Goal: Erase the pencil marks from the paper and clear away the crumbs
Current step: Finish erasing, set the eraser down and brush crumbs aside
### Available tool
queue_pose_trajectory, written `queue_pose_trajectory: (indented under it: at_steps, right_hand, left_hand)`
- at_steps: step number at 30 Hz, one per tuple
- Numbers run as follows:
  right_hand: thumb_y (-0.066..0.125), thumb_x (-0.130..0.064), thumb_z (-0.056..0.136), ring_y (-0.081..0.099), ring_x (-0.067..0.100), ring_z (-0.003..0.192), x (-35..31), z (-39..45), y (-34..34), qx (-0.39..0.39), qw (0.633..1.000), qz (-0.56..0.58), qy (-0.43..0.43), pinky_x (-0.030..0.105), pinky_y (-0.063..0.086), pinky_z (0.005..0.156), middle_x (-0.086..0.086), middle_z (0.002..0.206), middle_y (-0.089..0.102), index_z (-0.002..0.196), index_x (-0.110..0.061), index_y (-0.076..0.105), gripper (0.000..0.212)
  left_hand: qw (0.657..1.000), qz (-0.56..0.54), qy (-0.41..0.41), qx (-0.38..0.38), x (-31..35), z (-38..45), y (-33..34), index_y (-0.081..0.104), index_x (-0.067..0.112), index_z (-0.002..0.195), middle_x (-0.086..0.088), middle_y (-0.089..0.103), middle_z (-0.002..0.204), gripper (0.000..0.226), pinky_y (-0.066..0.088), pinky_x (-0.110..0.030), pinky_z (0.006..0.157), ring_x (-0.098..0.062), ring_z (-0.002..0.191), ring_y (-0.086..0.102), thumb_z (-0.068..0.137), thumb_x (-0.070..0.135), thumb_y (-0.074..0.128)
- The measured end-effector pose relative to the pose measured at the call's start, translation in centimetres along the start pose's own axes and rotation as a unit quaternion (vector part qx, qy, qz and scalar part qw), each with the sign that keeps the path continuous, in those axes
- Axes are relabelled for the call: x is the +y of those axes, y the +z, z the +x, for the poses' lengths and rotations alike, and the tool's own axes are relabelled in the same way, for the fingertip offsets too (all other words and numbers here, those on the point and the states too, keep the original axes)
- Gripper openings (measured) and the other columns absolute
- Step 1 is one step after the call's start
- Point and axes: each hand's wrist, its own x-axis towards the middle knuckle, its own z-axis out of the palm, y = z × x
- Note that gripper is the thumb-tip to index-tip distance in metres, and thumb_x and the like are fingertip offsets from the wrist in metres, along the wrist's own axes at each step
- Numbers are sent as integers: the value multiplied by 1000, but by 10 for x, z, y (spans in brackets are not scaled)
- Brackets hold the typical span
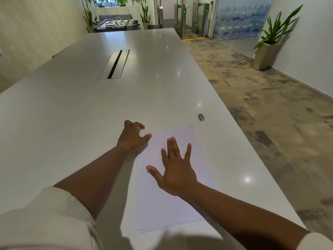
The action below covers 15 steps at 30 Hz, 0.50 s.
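Note:
A white sheet of paper [173, 201] lies on the white table [90, 114] near its front right edge. A few small dark marks or crumbs [161, 162] show on the sheet just left of my right hand. My right hand [175, 168] lies flat over the paper's upper half with its fingers spread and straight. My left hand [133, 137] rests at the paper's far left corner, its fingers loosely curled, thumb tip touching the paper's edge; it holds nothing. A small grey eraser [201, 117] lies on the table beyond the paper's far right corner, apart from both hands.
A metal cable slot [113, 64] is set into the table's middle, farther away. The table's right edge runs close beside the paper, with patterned carpet [270, 105] below. A potted plant [268, 51] stands by the right wall.

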Motion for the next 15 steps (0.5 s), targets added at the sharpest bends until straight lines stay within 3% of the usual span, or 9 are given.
queue_pose_trajectory:
  at_steps: [4,10,12,15]
  right_hand:
    - [-2,-79,87,-31,17,145,-1,-1,-1,0,1000,7,1,65,-16,111,8,162,-16,156,-18,11,93]
    - [-2,-78,88,-28,18,146,-1,-1,1,2,1000,11,-3,66,-16,111,11,163,-11,156,-18,15,93]
    - [-1,-78,88,-27,18,147,0,-1,2,5,1000,14,-5,66,-15,111,11,163,-9,156,-17,16,93]
    - [-1,-79,87,-26,18,147,1,-1,3,3,1000,17,-6,65,-15,111,11,163,-9,156,-18,14,93]
  left_hand:
    - [999,33,-16,7,3,-4,1,55,18,135,-9,47,139,52,43,-42,103,-27,136,41,97,54,58]
    - [994,28,-99,-25,16,3,-3,55,11,134,-13,59,137,65,45,-44,105,-34,130,52,99,63,40]
    - [991,68,-102,-60,20,4,-8,60,11,134,-14,60,138,80,47,-44,105,-35,127,55,93,73,30]
    - [989,99,-78,-72,29,1,-12,65,12,132,-14,58,141,81,47,-40,102,-33,126,57,95,74,27]
